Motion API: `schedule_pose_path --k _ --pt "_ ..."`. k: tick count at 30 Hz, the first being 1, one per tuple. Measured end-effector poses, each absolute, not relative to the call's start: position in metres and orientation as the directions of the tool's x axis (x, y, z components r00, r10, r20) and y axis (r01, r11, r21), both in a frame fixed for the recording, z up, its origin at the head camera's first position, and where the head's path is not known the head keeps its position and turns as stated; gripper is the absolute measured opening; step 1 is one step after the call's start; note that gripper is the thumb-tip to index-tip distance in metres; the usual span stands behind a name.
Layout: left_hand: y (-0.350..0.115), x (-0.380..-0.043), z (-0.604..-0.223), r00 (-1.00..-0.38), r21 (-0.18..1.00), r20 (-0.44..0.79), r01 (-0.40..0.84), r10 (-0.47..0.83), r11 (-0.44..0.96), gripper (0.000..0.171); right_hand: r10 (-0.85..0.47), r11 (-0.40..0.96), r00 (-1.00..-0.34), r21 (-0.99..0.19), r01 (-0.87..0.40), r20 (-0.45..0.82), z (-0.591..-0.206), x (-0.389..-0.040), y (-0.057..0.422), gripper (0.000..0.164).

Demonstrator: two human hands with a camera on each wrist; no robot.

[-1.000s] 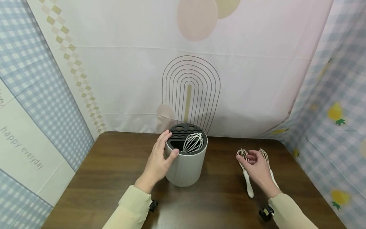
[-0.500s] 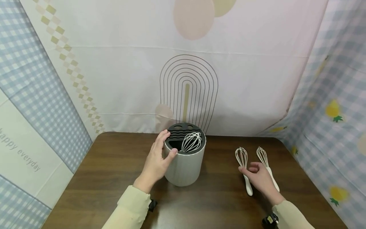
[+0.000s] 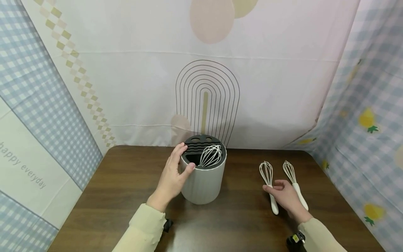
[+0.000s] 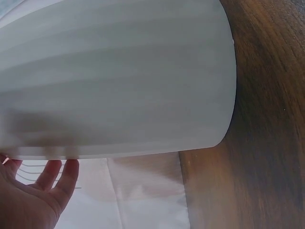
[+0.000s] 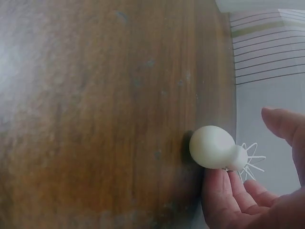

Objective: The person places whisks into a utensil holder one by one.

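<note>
A light grey utensil holder (image 3: 203, 187) with a black slotted top stands on the table, a white wire whisk (image 3: 211, 155) leaning in its front compartment. My left hand (image 3: 171, 178) rests against the holder's left side, fingers and thumb spread along the rim; in the left wrist view, fingertips (image 4: 71, 167) touch its wall. On the right, a second whisk (image 3: 272, 201) with a white handle lies on the table. My right hand (image 3: 286, 196) is over it, fingers beside the handle (image 5: 212, 147) and thumb apart from it. A third whisk (image 3: 299, 196) lies just right of that hand, partly hidden behind it.
The dark brown wooden table (image 3: 132, 189) ends at a pale patterned cloth backdrop (image 3: 141, 91). Blue checked cloths hang at both sides, the right one (image 3: 377, 157) bearing yellow fruit prints. A small black camera (image 3: 296, 241) sits at the right wrist.
My right hand has come down from above the whisk heads toward the handles, uncovering both heads. My left hand stays on the holder. The head view has shifted slightly.
</note>
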State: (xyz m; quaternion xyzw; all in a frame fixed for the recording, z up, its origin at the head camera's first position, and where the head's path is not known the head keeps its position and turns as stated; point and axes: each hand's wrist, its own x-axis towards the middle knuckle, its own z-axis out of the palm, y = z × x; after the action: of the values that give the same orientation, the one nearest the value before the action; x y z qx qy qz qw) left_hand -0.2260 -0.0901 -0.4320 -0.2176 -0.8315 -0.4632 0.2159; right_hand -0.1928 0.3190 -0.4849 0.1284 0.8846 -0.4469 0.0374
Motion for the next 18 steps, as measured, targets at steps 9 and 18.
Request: schedule_pose_path --k 9,18 --pt "-0.0907 -0.2269 -0.4322 -0.816 0.696 0.553 0.564 0.169 0.445 0.061 0.2 0.57 -0.966 -0.782 0.253 -0.166 -0.4856 -0.193 0.3194 0.075" --pt "-0.0912 -0.2262 -0.4297 -0.817 0.707 0.551 0.565 0.17 0.425 0.062 0.193 0.577 -0.966 -0.776 0.255 -0.174 -0.4859 -0.1944 0.3198 0.07"
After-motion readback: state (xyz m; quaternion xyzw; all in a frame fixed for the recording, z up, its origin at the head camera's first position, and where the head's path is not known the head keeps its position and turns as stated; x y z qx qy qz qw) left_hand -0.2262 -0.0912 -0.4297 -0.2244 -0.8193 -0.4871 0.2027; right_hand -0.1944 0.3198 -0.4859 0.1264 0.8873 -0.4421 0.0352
